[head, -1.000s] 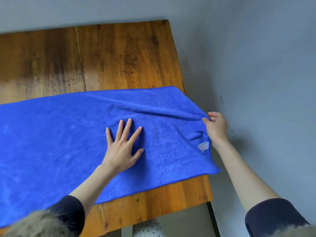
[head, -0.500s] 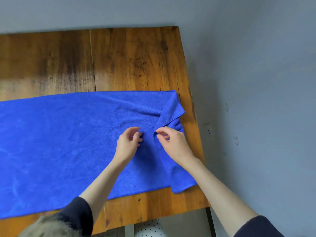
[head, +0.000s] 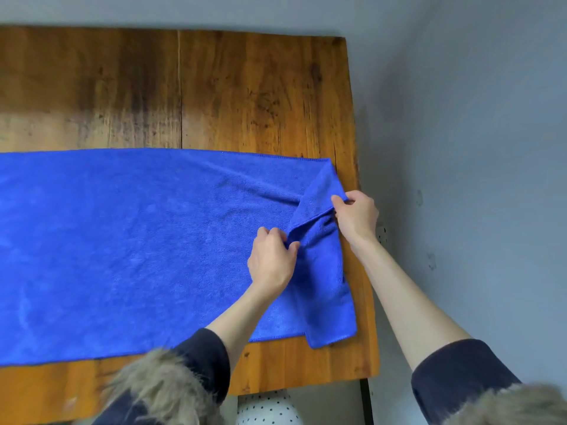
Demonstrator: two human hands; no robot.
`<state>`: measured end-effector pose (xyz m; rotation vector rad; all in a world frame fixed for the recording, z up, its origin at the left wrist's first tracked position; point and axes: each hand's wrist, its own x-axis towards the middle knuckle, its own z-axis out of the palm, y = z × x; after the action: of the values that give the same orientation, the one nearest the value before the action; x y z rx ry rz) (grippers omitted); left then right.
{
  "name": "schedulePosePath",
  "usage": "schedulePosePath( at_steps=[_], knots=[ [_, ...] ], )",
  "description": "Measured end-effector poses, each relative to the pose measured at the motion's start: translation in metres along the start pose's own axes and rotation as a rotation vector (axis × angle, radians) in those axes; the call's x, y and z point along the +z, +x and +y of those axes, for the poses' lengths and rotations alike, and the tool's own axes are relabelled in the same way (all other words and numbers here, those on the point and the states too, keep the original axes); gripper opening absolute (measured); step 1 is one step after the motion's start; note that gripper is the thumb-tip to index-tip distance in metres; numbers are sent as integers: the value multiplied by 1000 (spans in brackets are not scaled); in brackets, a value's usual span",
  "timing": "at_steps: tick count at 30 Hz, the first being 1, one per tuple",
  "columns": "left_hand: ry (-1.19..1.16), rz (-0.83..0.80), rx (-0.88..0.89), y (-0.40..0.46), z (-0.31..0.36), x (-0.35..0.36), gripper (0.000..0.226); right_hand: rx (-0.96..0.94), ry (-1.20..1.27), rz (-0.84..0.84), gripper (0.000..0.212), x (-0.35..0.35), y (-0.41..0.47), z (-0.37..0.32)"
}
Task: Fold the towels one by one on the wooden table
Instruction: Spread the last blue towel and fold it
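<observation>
Grey walls meet at a corner behind a wooden counter [head: 245,87], where a blue towel [head: 138,240] lies spread and two hands are starting a fold at its right end.

Flat across the counter, the towel runs out of view to the left; its right end is turned back over itself into a narrow, slanted flap. Left hand [head: 271,259] pinches the flap's hemmed edge, fingers curled tight on the cloth. Right hand [head: 357,217] pinches the flap's upper edge just inside the counter's right side, fingers also closed on cloth. To fold well, it seems best to draw the pinched edge taut, carry it left evenly, and square it with the long edges, since the flap now lies crooked.
</observation>
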<state>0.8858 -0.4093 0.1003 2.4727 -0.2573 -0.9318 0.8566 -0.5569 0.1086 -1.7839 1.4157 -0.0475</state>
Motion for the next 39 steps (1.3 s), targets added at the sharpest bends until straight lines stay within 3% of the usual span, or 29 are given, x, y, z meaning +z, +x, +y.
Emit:
schedulePosePath(
  at_steps=[3,6,13,19,29,34,36,39],
  knots=[
    [-228,-67,2,4,1,-6,15,-13,61,2,14,-9,-4,-7],
    [-508,-165,-29,-7,-11,-22,8,-83,111,-62,19,-18,-10,-25],
    [-753,-64,39,-29,-36,-96,15,-299,140,-182,26,-2,-57,-103],
    [-689,123,89,-43,-89,-176,15,-442,120,-256,23,40,-116,-166],
    [-654,481,46,-49,-206,-289,11,-558,103,-451,23,170,-204,-268],
    [-605,425,-118,-31,-265,-304,12,-523,-53,-549,21,235,-213,-270],
    [-545,405,-162,-27,-283,-302,20,-534,-223,-553,21,251,-208,-255],
    [-391,337,-181,-23,-306,-291,36,-634,-596,-495,40,263,-191,-227]
  ],
)
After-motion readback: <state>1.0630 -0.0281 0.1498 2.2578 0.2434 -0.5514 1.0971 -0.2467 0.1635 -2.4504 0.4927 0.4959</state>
